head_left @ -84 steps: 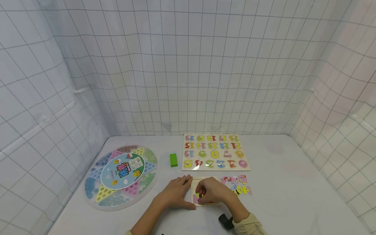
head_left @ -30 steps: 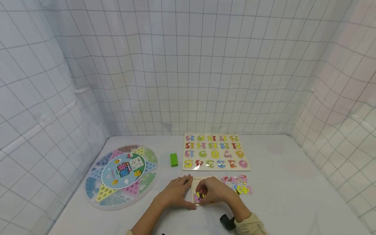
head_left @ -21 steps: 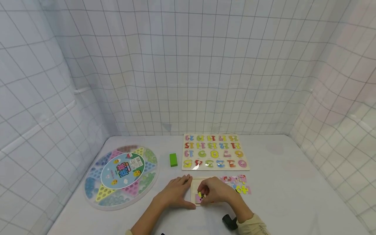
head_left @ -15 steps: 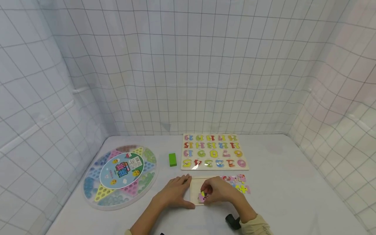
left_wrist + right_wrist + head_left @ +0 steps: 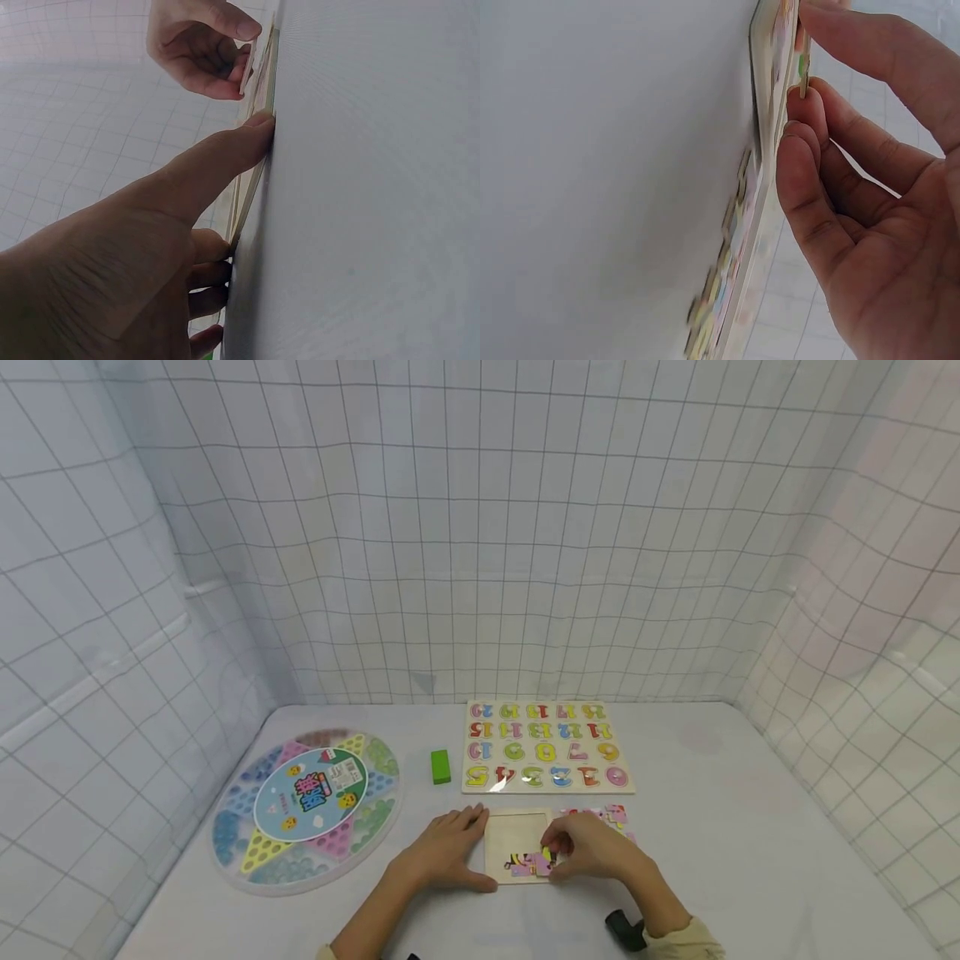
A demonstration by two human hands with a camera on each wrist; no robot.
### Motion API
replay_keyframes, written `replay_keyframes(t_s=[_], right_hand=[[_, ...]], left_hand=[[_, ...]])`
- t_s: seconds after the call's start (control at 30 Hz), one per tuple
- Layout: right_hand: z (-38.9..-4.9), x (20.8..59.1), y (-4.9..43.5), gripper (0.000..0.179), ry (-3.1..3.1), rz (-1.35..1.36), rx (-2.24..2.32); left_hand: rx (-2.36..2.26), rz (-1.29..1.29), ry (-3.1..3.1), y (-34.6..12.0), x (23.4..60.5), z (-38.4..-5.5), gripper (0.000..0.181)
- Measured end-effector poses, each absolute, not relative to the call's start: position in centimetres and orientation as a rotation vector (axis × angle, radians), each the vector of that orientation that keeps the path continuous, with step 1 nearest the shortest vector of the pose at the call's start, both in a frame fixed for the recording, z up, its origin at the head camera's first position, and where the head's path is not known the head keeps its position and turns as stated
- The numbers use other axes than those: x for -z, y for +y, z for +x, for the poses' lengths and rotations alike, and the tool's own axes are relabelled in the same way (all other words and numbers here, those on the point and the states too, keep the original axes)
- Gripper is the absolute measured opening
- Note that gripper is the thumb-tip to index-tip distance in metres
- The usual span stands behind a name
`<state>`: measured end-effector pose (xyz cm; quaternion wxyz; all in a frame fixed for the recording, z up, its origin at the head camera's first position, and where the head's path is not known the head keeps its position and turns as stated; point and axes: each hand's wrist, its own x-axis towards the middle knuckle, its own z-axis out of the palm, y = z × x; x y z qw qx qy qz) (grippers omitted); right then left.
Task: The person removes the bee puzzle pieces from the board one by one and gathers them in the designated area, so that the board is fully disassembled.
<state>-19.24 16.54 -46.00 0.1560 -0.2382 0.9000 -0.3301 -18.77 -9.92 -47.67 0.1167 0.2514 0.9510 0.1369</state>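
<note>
My left hand (image 5: 450,856) rests against the left side of a small wooden puzzle tray (image 5: 513,827), its thumb pressing the near edge. In the head view, my right hand (image 5: 592,847) is over the tray's right part. Thumb and fingers pinch a pink and yellow puzzle piece (image 5: 543,864). The right wrist view shows this puzzle piece (image 5: 805,67) edge-on between thumb and fingertip. To its left, a pink, yellow and black patch of puzzle (image 5: 518,865) shows in the tray's near part. The rest of the tray's floor is bare wood, partly hidden by my right hand.
More puzzle pieces (image 5: 617,814) lie right of the tray, partly behind my right hand. A number puzzle board (image 5: 547,747) is beyond it. A green block (image 5: 441,767), a round game board (image 5: 311,810) on the left and a black object (image 5: 626,931) by my right wrist are also there.
My right hand has moved right across the tray, carrying the pinched puzzle piece from the lower left corner towards the right side. My left hand has stayed in place.
</note>
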Motion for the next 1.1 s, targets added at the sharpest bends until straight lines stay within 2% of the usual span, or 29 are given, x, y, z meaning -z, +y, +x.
replay_keyframes(t_s=[0.5, 1.1], right_hand=[[-18.7, 46.5, 20.5, 0.03, 2.588, -0.579, 0.946], [-18.5, 46.5, 20.2, 0.032, 2.582, -0.508, 0.924]], left_hand=[[-0.407, 0.723, 2.772, -10.0, 48.3, -19.2, 0.109], [-0.404, 0.723, 2.776, -10.0, 48.6, -19.2, 0.109]])
